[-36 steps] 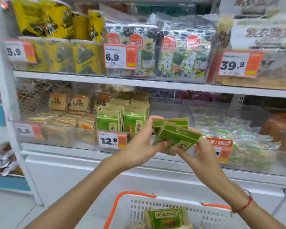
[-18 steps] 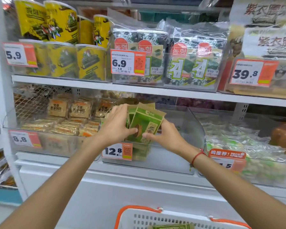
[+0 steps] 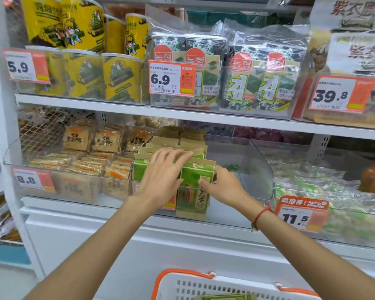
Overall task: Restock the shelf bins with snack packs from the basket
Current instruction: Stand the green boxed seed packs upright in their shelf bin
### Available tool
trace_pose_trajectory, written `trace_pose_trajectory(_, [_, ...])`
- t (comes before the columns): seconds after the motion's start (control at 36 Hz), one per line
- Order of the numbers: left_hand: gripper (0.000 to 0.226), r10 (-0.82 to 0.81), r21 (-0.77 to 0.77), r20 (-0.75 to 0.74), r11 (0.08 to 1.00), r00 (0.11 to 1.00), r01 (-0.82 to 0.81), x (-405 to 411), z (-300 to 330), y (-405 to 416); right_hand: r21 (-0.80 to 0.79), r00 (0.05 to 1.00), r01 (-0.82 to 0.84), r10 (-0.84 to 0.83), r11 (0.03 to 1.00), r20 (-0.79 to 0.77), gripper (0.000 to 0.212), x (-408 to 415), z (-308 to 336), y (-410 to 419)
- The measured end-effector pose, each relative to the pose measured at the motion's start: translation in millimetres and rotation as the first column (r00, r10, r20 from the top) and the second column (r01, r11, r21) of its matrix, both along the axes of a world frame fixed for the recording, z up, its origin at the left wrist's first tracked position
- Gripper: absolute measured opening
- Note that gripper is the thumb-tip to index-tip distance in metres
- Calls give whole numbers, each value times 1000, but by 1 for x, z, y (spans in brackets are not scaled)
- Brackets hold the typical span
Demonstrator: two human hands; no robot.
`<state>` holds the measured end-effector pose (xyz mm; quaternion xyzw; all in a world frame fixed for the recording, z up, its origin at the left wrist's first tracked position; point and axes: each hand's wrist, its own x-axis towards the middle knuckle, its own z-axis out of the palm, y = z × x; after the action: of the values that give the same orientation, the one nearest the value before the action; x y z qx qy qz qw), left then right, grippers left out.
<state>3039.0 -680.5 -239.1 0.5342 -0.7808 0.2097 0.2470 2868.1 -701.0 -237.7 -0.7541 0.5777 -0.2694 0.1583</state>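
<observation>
A clear shelf bin on the middle shelf holds rows of green-and-brown snack packs. The front green pack stands upright at the bin's front wall. My left hand reaches over the rows, fingers spread behind this pack and thumb on its left front. On the other side, my right hand pinches its right edge, thumb on the front. The white basket with orange handles is at the bottom edge, with another green pack just visible inside.
The right half of the bin behind my right hand has room. Left of it a bin of tan cracker packs; right of it a bin of clear-bagged green snacks. Above, a shelf carries yellow tubs and seaweed packs.
Both hands carried the green packs from in front of the shelf up and left into the bin. The pack now stands lower, against the bin's front wall. The view moved closer.
</observation>
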Motion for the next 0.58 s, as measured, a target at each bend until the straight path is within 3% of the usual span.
trace_pose_trajectory(0.11, [65,-44,-57,-48,998,998,41,-11,-5,-4,131,981,-14,39,991,-190,40,9,-2,0])
trace_pose_trajectory(0.22, [78,-92,-51,-7,994,996,91,-18,-2,-3,169,955,17,35,986,-296,39,11,5,3])
trace_pose_trajectory(0.33, [80,-52,-18,-12,998,999,52,-15,0,-4,93,991,8,4,996,-130,37,-1,13,-1])
trace_pose_trajectory(0.42, [79,37,9,-4,999,999,-37,-12,0,-5,141,998,-17,10,990,55,40,-10,16,-1])
trace_pose_trajectory(0.5, [74,30,28,22,999,999,-31,-13,0,-5,170,995,-63,75,984,-65,28,-3,16,-5])
trace_pose_trajectory(0.58, [69,19,7,11,1000,1000,-19,-10,4,-6,182,986,-99,121,978,-111,30,11,16,-9])
